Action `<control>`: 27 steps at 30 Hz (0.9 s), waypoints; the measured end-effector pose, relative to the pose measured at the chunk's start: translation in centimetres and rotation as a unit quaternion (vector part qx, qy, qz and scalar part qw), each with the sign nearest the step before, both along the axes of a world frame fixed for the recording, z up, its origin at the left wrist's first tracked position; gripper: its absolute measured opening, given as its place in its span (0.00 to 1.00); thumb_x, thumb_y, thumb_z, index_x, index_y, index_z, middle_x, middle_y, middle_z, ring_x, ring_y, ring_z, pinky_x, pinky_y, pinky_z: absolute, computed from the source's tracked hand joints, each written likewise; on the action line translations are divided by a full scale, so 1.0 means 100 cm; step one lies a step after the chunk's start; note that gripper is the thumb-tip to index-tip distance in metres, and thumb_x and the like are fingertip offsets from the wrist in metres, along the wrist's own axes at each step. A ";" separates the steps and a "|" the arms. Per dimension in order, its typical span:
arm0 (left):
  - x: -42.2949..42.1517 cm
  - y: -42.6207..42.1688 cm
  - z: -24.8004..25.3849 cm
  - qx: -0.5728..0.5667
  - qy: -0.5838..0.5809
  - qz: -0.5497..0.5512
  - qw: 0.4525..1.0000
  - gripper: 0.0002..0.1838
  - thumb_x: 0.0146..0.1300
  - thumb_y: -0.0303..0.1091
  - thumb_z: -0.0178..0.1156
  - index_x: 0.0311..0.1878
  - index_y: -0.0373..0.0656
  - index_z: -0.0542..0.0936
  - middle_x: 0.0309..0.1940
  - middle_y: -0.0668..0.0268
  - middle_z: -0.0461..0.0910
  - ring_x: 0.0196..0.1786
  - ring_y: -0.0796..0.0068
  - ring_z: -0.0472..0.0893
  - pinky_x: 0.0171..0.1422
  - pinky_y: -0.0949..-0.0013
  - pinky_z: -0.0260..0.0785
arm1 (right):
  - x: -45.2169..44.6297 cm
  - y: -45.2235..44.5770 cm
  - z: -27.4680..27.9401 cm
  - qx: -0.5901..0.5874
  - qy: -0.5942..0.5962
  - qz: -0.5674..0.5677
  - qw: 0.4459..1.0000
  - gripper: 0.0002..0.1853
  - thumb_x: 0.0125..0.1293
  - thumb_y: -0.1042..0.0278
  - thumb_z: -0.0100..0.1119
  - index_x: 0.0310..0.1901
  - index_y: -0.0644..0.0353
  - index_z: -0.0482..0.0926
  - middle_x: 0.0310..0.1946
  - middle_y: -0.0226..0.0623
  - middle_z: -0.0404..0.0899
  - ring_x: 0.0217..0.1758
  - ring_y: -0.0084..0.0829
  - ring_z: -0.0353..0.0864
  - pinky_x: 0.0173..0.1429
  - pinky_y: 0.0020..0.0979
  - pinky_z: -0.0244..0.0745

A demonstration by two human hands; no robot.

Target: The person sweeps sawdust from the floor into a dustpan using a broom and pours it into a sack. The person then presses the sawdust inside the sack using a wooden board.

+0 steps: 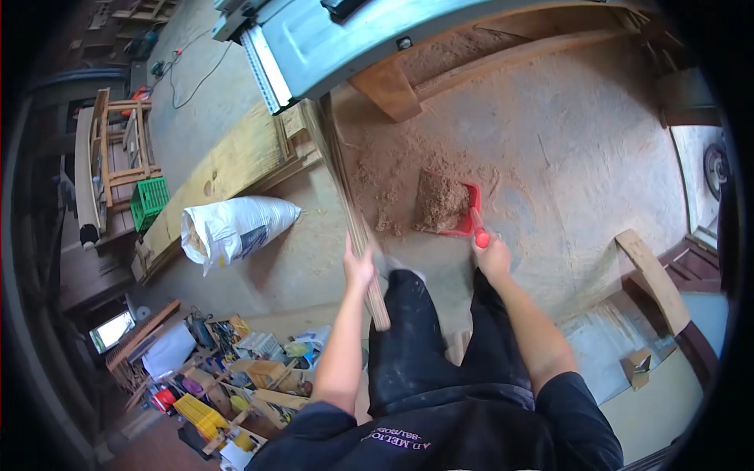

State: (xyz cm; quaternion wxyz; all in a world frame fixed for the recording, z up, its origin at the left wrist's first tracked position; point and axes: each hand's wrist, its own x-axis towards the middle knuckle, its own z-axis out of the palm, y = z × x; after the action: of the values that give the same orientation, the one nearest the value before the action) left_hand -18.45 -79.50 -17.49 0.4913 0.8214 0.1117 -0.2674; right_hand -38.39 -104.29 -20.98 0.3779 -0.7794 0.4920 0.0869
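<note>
My left hand (359, 268) is closed around a long, narrow piece of striped wood (349, 206), which looks like a strip or a thin bundle of strips. Its far end is smeared by motion and reaches up beside the grey machine. My right hand (493, 259) grips the handle of a red dustpan (474, 196). A brown heap of sawdust (442, 199) fills the pan, which rests on the floor. Loose shavings (385, 184) are scattered over the concrete between the wood and the pan.
A grey machine table (345, 55) stands ahead, with a wooden panel (389, 90) beneath it. To the left, a white sack (239, 228) lies by a long board (212, 184), near a green crate (149, 202). Tools and boxes (259, 369) crowd the lower left; a curved plank (656, 279) is at right.
</note>
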 end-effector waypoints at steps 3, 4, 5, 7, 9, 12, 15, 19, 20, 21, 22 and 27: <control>0.112 -0.037 -0.059 0.031 -0.103 -0.106 0.989 0.33 0.64 0.33 0.62 0.69 0.35 0.63 0.46 0.52 0.82 0.46 0.60 0.82 0.50 0.62 0.73 | 0.008 0.005 0.001 0.001 -0.008 -0.001 1.000 0.22 0.61 0.56 0.61 0.56 0.53 0.78 0.35 0.56 0.82 0.40 0.54 0.82 0.44 0.50 0.76; 0.151 -0.050 -0.079 0.062 -0.140 -0.144 0.978 0.31 0.64 0.35 0.62 0.67 0.34 0.66 0.48 0.49 0.82 0.50 0.55 0.82 0.56 0.60 0.72 | 0.011 0.006 0.007 0.015 0.001 -0.015 1.000 0.22 0.61 0.57 0.62 0.56 0.55 0.78 0.35 0.56 0.82 0.40 0.55 0.82 0.44 0.49 0.76; 0.189 -0.063 -0.101 0.083 -0.185 -0.166 0.965 0.29 0.64 0.36 0.62 0.65 0.34 0.67 0.49 0.48 0.81 0.52 0.53 0.81 0.57 0.59 0.71 | 0.015 0.008 0.007 0.024 0.010 -0.031 0.999 0.22 0.61 0.57 0.63 0.55 0.56 0.78 0.34 0.56 0.81 0.40 0.55 0.81 0.44 0.48 0.76; 0.260 -0.083 -0.143 0.124 -0.279 -0.204 0.930 0.28 0.64 0.40 0.61 0.62 0.33 0.70 0.51 0.45 0.80 0.56 0.50 0.79 0.59 0.58 0.71 | 0.013 0.014 -0.001 0.018 0.022 -0.055 0.998 0.22 0.61 0.58 0.63 0.54 0.58 0.79 0.35 0.56 0.82 0.41 0.55 0.82 0.44 0.47 0.76; 0.325 -0.102 -0.185 0.153 -0.378 -0.180 0.895 0.26 0.63 0.42 0.61 0.61 0.39 0.72 0.54 0.54 0.81 0.57 0.55 0.78 0.58 0.59 0.71 | 0.023 0.016 -0.007 0.007 0.027 -0.081 0.996 0.22 0.60 0.59 0.64 0.54 0.59 0.79 0.36 0.56 0.82 0.41 0.55 0.82 0.45 0.45 0.76; 0.453 -0.060 -0.310 0.188 -0.294 -0.318 0.882 0.26 0.65 0.41 0.59 0.60 0.33 0.72 0.59 0.52 0.77 0.62 0.58 0.75 0.63 0.58 0.69 | 0.029 0.024 -0.006 -0.013 0.006 -0.098 0.995 0.22 0.61 0.59 0.65 0.54 0.61 0.80 0.37 0.57 0.82 0.44 0.53 0.83 0.47 0.42 0.76; 0.411 -0.040 -0.327 0.070 -0.189 -0.249 0.947 0.26 0.66 0.43 0.58 0.60 0.33 0.72 0.59 0.52 0.76 0.62 0.58 0.75 0.63 0.58 0.68 | 0.033 0.034 -0.005 -0.004 -0.004 -0.134 0.991 0.22 0.62 0.60 0.64 0.55 0.62 0.79 0.38 0.59 0.82 0.45 0.51 0.84 0.48 0.40 0.76; 0.335 -0.063 -0.304 -0.022 -0.049 -0.142 0.988 0.27 0.69 0.47 0.54 0.60 0.34 0.72 0.57 0.51 0.77 0.61 0.57 0.75 0.62 0.59 0.69 | 0.043 0.031 0.006 0.036 -0.004 -0.157 0.987 0.22 0.63 0.63 0.64 0.56 0.65 0.78 0.41 0.57 0.83 0.47 0.46 0.84 0.52 0.37 0.75; 0.321 -0.075 -0.311 0.055 -0.040 -0.154 0.986 0.27 0.70 0.49 0.51 0.61 0.34 0.72 0.54 0.51 0.77 0.59 0.56 0.76 0.61 0.60 0.69 | 0.041 0.031 0.003 0.021 -0.007 -0.156 0.988 0.21 0.63 0.63 0.64 0.56 0.65 0.78 0.40 0.57 0.83 0.47 0.46 0.84 0.52 0.37 0.75; 0.299 -0.083 -0.314 0.149 -0.027 -0.152 0.977 0.28 0.70 0.51 0.49 0.61 0.36 0.72 0.48 0.53 0.79 0.54 0.56 0.79 0.56 0.59 0.72 | 0.040 0.031 0.000 0.005 -0.011 -0.153 0.988 0.21 0.63 0.63 0.64 0.56 0.65 0.78 0.40 0.57 0.83 0.46 0.46 0.84 0.52 0.37 0.75; 0.277 -0.092 -0.316 0.239 -0.007 -0.151 0.959 0.29 0.71 0.54 0.47 0.61 0.37 0.71 0.43 0.54 0.80 0.49 0.55 0.81 0.52 0.59 0.74 | 0.038 0.031 -0.003 0.009 -0.014 -0.151 0.988 0.21 0.63 0.63 0.64 0.56 0.65 0.78 0.40 0.57 0.83 0.46 0.46 0.84 0.52 0.37 0.75; 0.148 -0.093 -0.217 0.026 0.306 0.034 0.951 0.28 0.68 0.64 0.48 0.50 0.46 0.71 0.26 0.59 0.74 0.21 0.61 0.76 0.24 0.55 0.74 | 0.028 0.013 0.009 0.021 0.009 -0.121 0.992 0.22 0.62 0.60 0.64 0.56 0.61 0.79 0.39 0.58 0.82 0.46 0.53 0.83 0.49 0.42 0.76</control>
State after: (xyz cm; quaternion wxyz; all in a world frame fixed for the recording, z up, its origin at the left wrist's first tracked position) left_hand -3.66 -88.80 -39.21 0.4212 0.7081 0.2913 -0.4861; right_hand -35.61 -103.02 -20.07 0.3980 -0.7053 0.5838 0.0579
